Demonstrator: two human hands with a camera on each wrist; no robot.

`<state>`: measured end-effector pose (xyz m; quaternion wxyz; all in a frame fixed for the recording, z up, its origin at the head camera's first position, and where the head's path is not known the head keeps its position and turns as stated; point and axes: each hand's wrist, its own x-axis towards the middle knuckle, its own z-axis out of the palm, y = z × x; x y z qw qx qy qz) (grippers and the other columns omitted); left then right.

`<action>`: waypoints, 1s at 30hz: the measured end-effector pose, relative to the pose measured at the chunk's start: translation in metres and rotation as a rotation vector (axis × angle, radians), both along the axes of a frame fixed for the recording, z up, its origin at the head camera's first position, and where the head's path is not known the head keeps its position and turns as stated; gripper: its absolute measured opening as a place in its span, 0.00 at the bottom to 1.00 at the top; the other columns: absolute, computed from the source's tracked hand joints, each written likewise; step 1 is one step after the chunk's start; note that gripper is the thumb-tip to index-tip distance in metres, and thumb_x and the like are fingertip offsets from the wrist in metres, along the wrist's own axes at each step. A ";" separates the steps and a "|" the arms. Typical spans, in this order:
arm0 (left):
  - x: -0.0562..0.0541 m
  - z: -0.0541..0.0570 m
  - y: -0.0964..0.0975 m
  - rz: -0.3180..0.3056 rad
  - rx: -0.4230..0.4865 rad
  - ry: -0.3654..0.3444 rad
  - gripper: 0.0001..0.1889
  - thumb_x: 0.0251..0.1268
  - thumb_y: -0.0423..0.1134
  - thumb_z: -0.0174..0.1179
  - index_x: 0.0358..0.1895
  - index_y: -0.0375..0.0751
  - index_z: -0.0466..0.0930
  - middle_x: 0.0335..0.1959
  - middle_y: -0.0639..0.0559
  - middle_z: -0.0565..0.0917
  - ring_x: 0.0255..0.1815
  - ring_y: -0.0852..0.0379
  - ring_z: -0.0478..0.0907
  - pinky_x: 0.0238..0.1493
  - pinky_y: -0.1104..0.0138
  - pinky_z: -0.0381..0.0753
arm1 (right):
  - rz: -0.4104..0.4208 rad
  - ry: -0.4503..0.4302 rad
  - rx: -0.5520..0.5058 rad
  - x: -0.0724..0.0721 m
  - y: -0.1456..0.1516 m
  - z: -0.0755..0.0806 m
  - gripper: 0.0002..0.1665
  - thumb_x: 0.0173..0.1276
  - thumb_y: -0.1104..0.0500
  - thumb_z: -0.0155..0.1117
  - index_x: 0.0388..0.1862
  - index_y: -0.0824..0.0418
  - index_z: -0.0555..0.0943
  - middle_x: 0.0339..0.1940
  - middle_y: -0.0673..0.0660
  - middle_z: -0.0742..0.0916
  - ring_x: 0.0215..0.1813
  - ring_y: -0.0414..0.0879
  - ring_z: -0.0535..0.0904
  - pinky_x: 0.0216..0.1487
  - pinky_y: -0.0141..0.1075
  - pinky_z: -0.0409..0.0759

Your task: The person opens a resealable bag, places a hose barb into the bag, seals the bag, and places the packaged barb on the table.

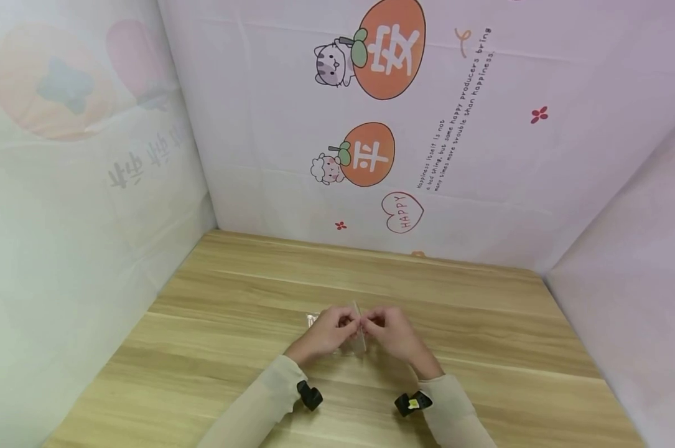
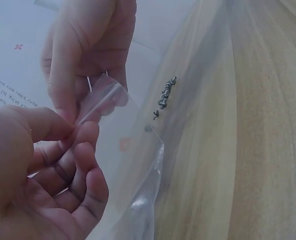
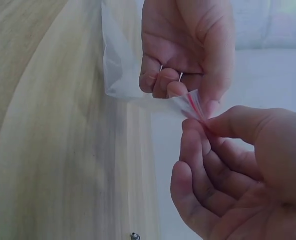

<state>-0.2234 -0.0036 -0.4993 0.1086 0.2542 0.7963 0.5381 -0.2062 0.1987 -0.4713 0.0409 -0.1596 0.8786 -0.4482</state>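
Note:
Between both hands is a thin clear zip bag (image 3: 120,75) with a red line along its mouth. My left hand (image 1: 331,331) pinches the bag's mouth between thumb and forefinger, the other fingers curled in. Right beside it, my right hand (image 1: 395,335) pinches the same edge, and the fingertips of the two hands meet. The bag's body hangs down toward the table in the left wrist view. Several small metal screws (image 2: 165,94) lie in a line on the wood beyond the bag; in the head view the hands hide them.
The wood-grain table (image 1: 247,348) spreads around the hands. A printed white cloth wall (image 1: 292,205) stands at the back, with plain white cloth at left and right. A shiny bit of clear plastic (image 1: 312,319) shows just left of the left hand.

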 end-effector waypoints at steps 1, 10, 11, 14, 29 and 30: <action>-0.001 0.000 0.000 -0.004 0.010 -0.004 0.15 0.83 0.45 0.56 0.36 0.44 0.83 0.32 0.51 0.84 0.32 0.60 0.77 0.34 0.72 0.79 | 0.002 -0.002 -0.002 0.000 0.000 0.001 0.10 0.79 0.61 0.64 0.44 0.63 0.90 0.38 0.56 0.92 0.37 0.44 0.85 0.34 0.29 0.82; -0.005 -0.004 -0.004 -0.074 0.156 -0.145 0.15 0.84 0.43 0.56 0.36 0.38 0.82 0.31 0.54 0.82 0.33 0.60 0.76 0.35 0.71 0.76 | 0.037 -0.076 -0.070 -0.003 0.007 0.001 0.12 0.80 0.58 0.63 0.43 0.63 0.90 0.39 0.57 0.92 0.39 0.47 0.87 0.40 0.36 0.88; -0.005 -0.004 -0.004 -0.075 0.163 -0.160 0.15 0.83 0.43 0.56 0.37 0.38 0.82 0.31 0.55 0.82 0.33 0.60 0.76 0.34 0.71 0.75 | 0.032 -0.090 -0.078 -0.004 0.007 0.000 0.12 0.80 0.58 0.63 0.43 0.63 0.90 0.38 0.57 0.92 0.39 0.47 0.87 0.40 0.36 0.87; -0.006 -0.003 -0.005 -0.078 0.183 -0.191 0.14 0.83 0.42 0.57 0.39 0.37 0.83 0.31 0.56 0.83 0.33 0.60 0.76 0.34 0.72 0.75 | 0.010 -0.137 -0.105 -0.004 0.008 0.001 0.12 0.80 0.58 0.63 0.43 0.63 0.90 0.36 0.56 0.91 0.38 0.46 0.86 0.40 0.36 0.86; -0.010 -0.001 -0.008 -0.118 0.245 -0.275 0.11 0.82 0.38 0.56 0.40 0.35 0.82 0.28 0.58 0.83 0.33 0.62 0.76 0.39 0.71 0.79 | 0.028 -0.326 -0.308 -0.008 0.014 -0.005 0.17 0.81 0.57 0.62 0.50 0.71 0.88 0.40 0.53 0.91 0.40 0.44 0.85 0.47 0.36 0.87; -0.010 -0.001 -0.008 -0.116 0.247 -0.278 0.12 0.82 0.38 0.56 0.40 0.34 0.82 0.28 0.58 0.83 0.33 0.62 0.76 0.39 0.71 0.78 | 0.029 -0.333 -0.312 -0.008 0.014 -0.006 0.17 0.81 0.57 0.62 0.51 0.71 0.88 0.40 0.53 0.91 0.40 0.44 0.85 0.47 0.36 0.87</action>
